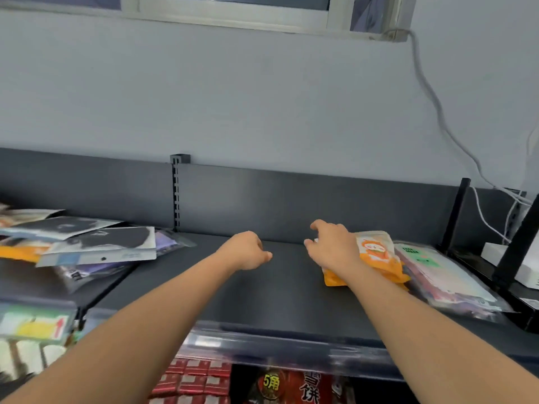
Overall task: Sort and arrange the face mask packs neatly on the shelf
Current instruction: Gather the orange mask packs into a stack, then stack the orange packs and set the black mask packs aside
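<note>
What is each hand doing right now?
Left hand: fingers curled, holding nothing.
Right hand: open, resting on the orange pack.

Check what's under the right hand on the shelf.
An orange face mask pack lies flat on the shelf under the right hand. A second orange edge shows beneath it. The pack's left part is covered, so the grip cannot be told.
</note>
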Action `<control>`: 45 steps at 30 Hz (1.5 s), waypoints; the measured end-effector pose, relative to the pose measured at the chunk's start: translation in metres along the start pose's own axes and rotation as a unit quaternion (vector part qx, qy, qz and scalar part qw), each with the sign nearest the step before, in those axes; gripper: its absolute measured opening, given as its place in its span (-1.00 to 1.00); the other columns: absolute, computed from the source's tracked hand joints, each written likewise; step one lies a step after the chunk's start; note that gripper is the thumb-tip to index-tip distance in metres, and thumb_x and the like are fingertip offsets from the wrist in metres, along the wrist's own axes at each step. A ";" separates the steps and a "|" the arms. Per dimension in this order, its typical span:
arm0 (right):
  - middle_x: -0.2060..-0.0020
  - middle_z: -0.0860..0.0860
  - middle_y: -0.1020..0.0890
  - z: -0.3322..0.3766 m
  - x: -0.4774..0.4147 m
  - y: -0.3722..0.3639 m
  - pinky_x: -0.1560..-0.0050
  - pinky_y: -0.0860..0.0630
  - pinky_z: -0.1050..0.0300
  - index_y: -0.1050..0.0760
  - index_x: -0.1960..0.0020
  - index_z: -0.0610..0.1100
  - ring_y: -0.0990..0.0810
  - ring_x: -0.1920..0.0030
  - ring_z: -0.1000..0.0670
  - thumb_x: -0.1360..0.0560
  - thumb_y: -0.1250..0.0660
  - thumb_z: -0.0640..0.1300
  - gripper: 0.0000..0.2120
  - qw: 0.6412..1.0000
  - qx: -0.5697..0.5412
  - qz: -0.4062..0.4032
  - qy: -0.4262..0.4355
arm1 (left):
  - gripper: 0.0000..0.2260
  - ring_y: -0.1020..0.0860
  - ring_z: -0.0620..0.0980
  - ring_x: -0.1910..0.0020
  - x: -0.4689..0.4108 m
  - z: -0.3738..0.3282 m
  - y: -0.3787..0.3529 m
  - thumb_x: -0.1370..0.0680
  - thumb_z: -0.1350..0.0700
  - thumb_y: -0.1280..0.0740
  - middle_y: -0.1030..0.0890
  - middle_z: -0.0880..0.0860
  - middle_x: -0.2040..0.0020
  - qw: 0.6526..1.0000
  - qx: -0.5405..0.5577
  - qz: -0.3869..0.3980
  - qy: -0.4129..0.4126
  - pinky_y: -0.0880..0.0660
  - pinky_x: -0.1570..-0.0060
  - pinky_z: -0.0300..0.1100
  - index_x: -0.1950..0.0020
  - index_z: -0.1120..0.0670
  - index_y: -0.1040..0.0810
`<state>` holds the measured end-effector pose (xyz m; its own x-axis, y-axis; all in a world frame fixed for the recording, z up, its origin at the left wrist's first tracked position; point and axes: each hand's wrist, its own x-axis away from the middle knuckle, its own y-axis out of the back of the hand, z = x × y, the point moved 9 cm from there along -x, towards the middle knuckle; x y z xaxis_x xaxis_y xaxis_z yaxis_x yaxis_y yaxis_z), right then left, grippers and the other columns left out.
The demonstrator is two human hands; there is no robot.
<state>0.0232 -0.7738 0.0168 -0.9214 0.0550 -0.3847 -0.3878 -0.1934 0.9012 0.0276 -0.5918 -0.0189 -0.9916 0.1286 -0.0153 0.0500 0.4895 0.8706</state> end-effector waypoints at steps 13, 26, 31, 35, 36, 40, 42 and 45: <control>-0.19 0.01 -0.60 0.222 0.012 -0.073 -0.14 -0.53 0.00 -0.50 -0.29 0.00 -0.55 -0.19 -0.06 -0.54 -0.31 0.07 -0.65 0.968 -0.075 0.149 0.185 | -0.79 -0.55 0.14 -0.13 0.073 0.172 0.116 -0.55 0.04 -0.27 -0.62 0.11 -0.13 0.972 -0.144 -0.159 0.096 -0.48 -0.06 -0.07 -0.08 0.10 -0.61; -0.39 0.02 -0.45 0.421 0.022 -0.128 -0.30 -0.43 -0.07 -0.35 -0.44 0.05 -0.44 -0.34 -0.08 -0.27 -0.47 0.32 -0.18 0.933 -0.113 0.219 0.261 | -0.69 -0.57 0.12 -0.10 0.109 0.350 0.214 -0.56 -0.05 -0.27 -0.61 0.09 -0.14 0.953 -0.178 -0.169 0.176 -0.52 -0.06 -0.07 -0.18 0.09 -0.59; -0.49 0.01 -0.34 0.468 0.018 -0.158 -0.39 -0.36 -0.03 -0.20 -0.54 0.03 -0.36 -0.43 -0.07 -0.29 -0.50 0.25 -0.06 0.920 -0.161 0.259 0.247 | -0.73 -0.59 0.08 -0.01 0.109 0.404 0.236 -0.54 -0.05 -0.29 -0.65 0.08 -0.05 0.951 -0.182 -0.167 0.187 -0.55 0.05 -0.06 -0.09 0.09 -0.62; -0.42 0.00 -0.44 0.503 0.006 -0.159 -0.30 -0.43 0.02 -0.30 -0.50 0.02 -0.43 -0.36 -0.08 -0.38 -0.44 0.23 -0.23 0.931 -0.134 0.214 0.263 | -0.78 -0.50 0.08 -0.12 0.105 0.436 0.252 -0.54 -0.06 -0.28 -0.56 0.08 -0.13 0.941 -0.210 -0.181 0.192 -0.52 -0.05 -0.04 -0.07 0.02 -0.59; -0.35 0.01 -0.50 0.513 0.002 -0.160 -0.24 -0.47 0.01 -0.38 -0.44 0.03 -0.47 -0.30 -0.07 -0.39 -0.42 0.24 -0.31 0.935 -0.115 0.199 0.269 | -0.70 -0.44 0.10 -0.23 0.103 0.444 0.257 -0.54 -0.07 -0.28 -0.50 0.09 -0.23 0.936 -0.227 -0.186 0.196 -0.47 -0.15 -0.01 -0.23 0.01 -0.53; -0.15 0.01 -0.61 0.549 -0.014 -0.165 -0.12 -0.53 0.00 -0.54 -0.22 -0.01 -0.54 -0.14 -0.06 -0.44 -0.36 0.21 -0.56 0.937 -0.073 0.171 0.294 | -0.52 -0.27 0.17 -0.42 0.105 0.479 0.282 -0.54 -0.05 -0.28 -0.33 0.14 -0.40 0.898 -0.282 -0.215 0.262 -0.30 -0.31 0.08 -0.42 0.06 -0.31; -0.22 -0.01 -0.59 0.566 -0.021 -0.175 -0.18 -0.52 -0.03 -0.51 -0.30 -0.03 -0.53 -0.20 -0.06 -0.46 -0.36 0.19 -0.51 0.928 -0.081 0.196 0.308 | -0.48 -0.26 0.19 -0.43 0.104 0.508 0.287 -0.54 -0.05 -0.28 -0.29 0.17 -0.44 0.884 -0.290 -0.188 0.316 -0.27 -0.33 0.11 -0.44 0.10 -0.26; -0.31 0.02 -0.52 0.584 -0.036 -0.192 -0.20 -0.50 0.01 -0.40 -0.42 0.00 -0.50 -0.27 -0.05 -0.45 -0.37 0.21 -0.40 0.918 -0.091 0.236 0.304 | -0.50 -0.38 0.16 -0.35 0.103 0.539 0.292 -0.55 0.08 -0.25 -0.38 0.13 -0.39 0.874 -0.287 -0.144 0.366 -0.34 -0.23 0.07 -0.46 0.13 -0.25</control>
<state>0.1162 -0.1663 -0.0260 -0.7800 -0.6239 -0.0489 0.1137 -0.2180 0.9693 0.0042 0.0290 -0.0309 -0.7747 -0.6169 -0.1391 -0.0749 -0.1288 0.9888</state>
